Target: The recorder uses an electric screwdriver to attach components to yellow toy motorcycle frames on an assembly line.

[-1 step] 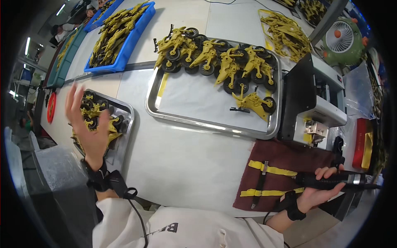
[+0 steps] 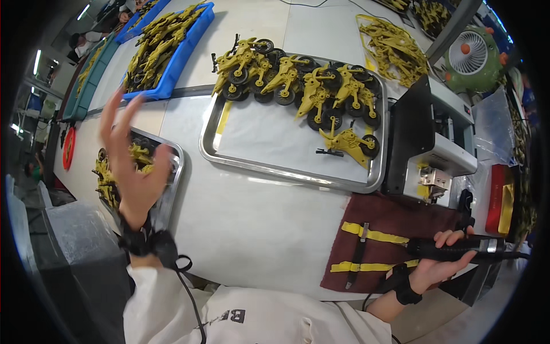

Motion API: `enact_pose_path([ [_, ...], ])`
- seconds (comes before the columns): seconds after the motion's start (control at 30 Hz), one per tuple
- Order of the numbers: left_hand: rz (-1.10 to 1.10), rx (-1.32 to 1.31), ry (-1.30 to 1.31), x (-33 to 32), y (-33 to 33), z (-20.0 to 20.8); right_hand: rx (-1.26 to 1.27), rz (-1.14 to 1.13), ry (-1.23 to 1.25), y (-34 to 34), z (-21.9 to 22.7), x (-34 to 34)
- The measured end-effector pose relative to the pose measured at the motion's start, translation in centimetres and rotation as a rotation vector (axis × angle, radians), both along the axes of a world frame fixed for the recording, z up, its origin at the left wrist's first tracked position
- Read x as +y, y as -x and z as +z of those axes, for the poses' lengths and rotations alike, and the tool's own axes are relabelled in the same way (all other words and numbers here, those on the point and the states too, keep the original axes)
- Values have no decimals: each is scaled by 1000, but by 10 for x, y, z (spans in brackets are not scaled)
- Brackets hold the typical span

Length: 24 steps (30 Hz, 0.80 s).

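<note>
My left hand (image 2: 133,180) is raised over the small metal tray (image 2: 177,171) at the left, fingers spread and partly blurred, with nothing in them. Yellow-and-black toy motorcycles (image 2: 106,182) lie in that tray, partly hidden behind the hand. At the far right, the fingers of my right hand (image 2: 438,266) wrap a black electric screwdriver (image 2: 427,249), which lies level above a dark red cloth (image 2: 375,213). A larger metal tray (image 2: 275,171) in the middle carries several toy motorcycles along its back, and one single toy motorcycle (image 2: 350,143) rests on its right side.
A blue crate (image 2: 182,62) of yellow parts stands at the back left. Right of the large tray is a black-and-white machine (image 2: 427,155), with a green fan (image 2: 474,57) behind it. Yellow strips and a black slim tool (image 2: 358,258) lie on the cloth.
My left hand has shifted a little to the right above the small tray, its fingers still apart. My right hand keeps its hold on the screwdriver, almost unmoved.
</note>
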<state>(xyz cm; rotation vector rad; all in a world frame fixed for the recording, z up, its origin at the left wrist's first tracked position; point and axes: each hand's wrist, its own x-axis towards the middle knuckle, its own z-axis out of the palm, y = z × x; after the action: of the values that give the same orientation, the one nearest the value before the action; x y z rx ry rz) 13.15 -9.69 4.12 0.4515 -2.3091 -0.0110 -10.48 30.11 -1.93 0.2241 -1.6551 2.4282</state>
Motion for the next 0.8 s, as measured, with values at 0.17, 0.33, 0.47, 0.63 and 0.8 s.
enact_pose_path([
  [0.17,24,-603,-67,-98,134,-35,-52,8,102,0,5,6],
  [0.33,-225,-677,-202,-144,163,-52,162,31,187,3,30,18],
  [0.47,-130,-671,-203,-152,152,-53,389,34,133,28,87,-18],
  [0.63,-276,-660,-228,-155,163,-62,635,99,-202,58,91,-61],
  [0.8,-185,-772,-168,-150,168,-47,626,142,-164,43,93,-58],
])
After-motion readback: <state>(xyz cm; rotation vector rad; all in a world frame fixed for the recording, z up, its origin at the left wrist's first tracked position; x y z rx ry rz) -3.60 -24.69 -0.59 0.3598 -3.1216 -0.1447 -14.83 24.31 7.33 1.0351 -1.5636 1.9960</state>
